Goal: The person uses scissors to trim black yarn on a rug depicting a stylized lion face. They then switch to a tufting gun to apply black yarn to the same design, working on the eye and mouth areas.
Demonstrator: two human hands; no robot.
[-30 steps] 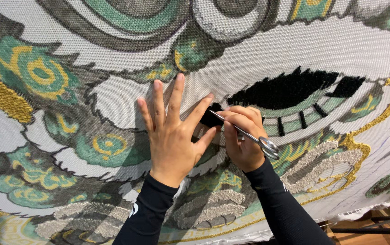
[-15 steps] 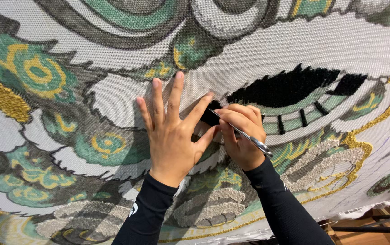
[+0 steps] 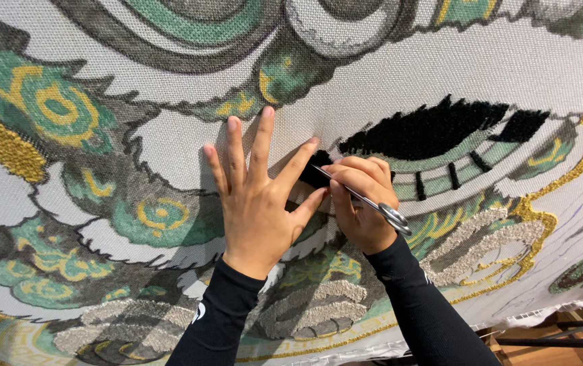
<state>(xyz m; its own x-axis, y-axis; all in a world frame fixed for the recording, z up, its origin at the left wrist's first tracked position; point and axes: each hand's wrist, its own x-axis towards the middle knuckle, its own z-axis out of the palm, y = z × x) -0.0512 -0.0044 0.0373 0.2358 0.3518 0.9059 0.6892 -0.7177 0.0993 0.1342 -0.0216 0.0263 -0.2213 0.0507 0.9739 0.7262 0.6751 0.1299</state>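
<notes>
The patterned canvas (image 3: 440,61) fills the view, woven in green, gold, grey and white, with a black tufted patch (image 3: 434,129) right of centre. The left hand (image 3: 257,203) lies flat on the canvas just left of the patch, fingers spread, its grip fully open and holding nothing. The right hand (image 3: 362,207) sits immediately below the patch's left end, its grip closed around a slim metal tool (image 3: 366,200). The tool's tip meets the canvas at the patch's left end, between the left thumb and forefinger.
</notes>
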